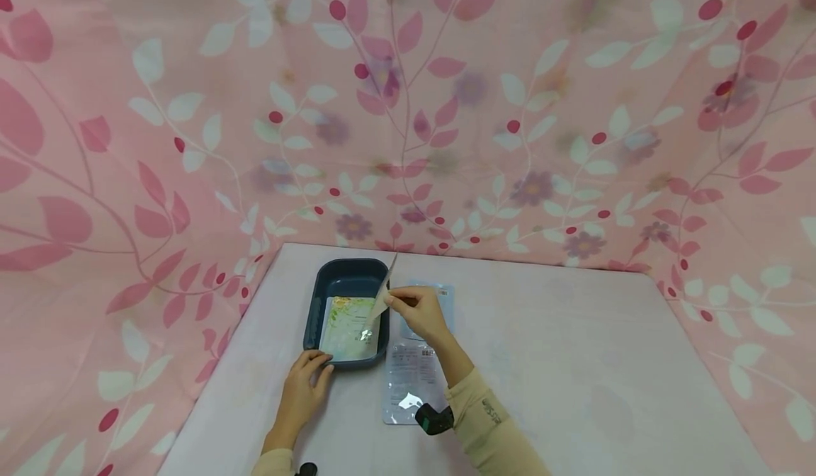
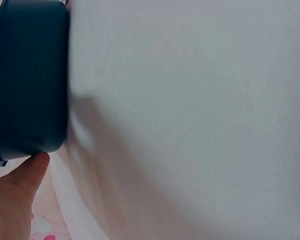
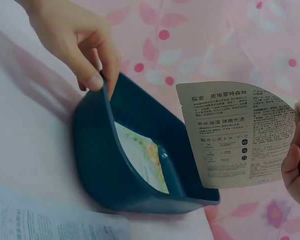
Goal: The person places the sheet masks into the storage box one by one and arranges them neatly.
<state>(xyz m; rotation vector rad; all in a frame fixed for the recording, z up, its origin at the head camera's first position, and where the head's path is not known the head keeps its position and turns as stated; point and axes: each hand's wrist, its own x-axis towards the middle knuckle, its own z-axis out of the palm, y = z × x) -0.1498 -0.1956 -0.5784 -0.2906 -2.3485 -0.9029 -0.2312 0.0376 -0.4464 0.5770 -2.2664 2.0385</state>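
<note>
A dark blue plastic bin (image 1: 352, 278) stands at the left of the table, with a green and white floral sachet (image 1: 347, 331) lying inside. My left hand (image 1: 301, 389) grips the bin's near left corner; the right wrist view shows its thumb outside the rim and fingers over the inside. Between thumb and fingers, my right hand (image 1: 419, 312) pinches the edge of a flat sachet (image 3: 225, 135) with dark printed text. The sachet is tilted up over the bin's right side and overlaps its rim in the head view.
Right of the bin lie a light blue packet (image 1: 444, 306) and, nearer, a shiny pale packet (image 1: 408, 373) with fine print. The right forearm passes above them. A pink floral curtain (image 1: 408, 143) rises behind the white table (image 1: 574, 363).
</note>
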